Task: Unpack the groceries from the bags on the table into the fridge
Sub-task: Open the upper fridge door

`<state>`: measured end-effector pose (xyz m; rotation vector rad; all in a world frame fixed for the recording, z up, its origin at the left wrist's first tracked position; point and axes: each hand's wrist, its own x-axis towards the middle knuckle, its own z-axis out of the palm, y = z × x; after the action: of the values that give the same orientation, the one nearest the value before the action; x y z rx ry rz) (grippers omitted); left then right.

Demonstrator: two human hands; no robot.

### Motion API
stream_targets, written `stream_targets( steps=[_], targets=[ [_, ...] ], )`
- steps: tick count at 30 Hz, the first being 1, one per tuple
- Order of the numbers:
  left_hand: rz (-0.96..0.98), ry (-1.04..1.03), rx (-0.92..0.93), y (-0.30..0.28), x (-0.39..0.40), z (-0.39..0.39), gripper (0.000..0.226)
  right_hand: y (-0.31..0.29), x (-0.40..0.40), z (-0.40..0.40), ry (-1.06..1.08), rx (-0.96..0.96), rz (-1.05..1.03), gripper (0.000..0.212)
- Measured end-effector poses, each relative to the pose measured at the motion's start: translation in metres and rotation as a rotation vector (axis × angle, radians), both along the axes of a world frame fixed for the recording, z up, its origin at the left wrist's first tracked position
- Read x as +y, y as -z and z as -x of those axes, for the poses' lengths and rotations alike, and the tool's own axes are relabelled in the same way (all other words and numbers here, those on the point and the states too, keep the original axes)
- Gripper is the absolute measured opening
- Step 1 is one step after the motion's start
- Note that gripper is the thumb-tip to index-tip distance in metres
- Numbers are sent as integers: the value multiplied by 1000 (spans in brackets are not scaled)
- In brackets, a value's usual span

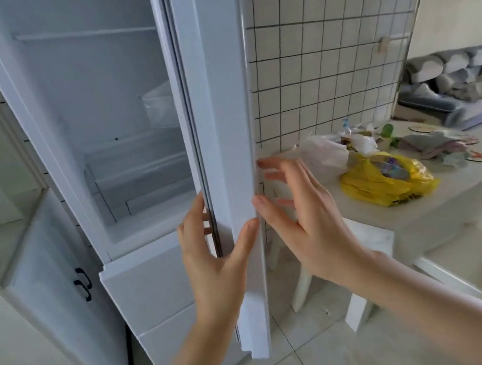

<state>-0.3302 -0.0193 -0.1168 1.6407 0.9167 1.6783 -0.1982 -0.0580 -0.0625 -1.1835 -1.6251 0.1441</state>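
left hand (212, 250) grips edge of tall white fridge door (228, 152), thumb on outer face, fingers tucked behind edge. right hand (295, 214) released, fingers spread, just beside door's outer side. crumpled yellow plastic grocery bag (385, 181) and white plastic bag (324, 156) on pale bench (457, 198), rightward of grip, near bench's wall-side edge. right hand nearer bags. door's long axis vertical.

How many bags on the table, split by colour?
Yellow bag: 1
White bag: 1
Total: 2, both on the table to the right of the open fridge door. The clutter behind them is too blurred to tell whether it hides another bag.
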Motion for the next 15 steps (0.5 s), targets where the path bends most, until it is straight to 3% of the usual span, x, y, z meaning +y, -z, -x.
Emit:
stream_targets(
  steps=[4, 9, 15],
  targets=[
    [-71, -6, 99, 4, -32, -61, 77, 6, -28, -60, -77, 107, 63, 46],
    [-116, 31, 225, 16, -49, -131, 85, -1, -41, -129, -26, 182, 61, 39],
    [-230, -60, 312, 26, -37, -208, 89, 0, -37, -203, 19, 128, 77, 15]
  ],
)
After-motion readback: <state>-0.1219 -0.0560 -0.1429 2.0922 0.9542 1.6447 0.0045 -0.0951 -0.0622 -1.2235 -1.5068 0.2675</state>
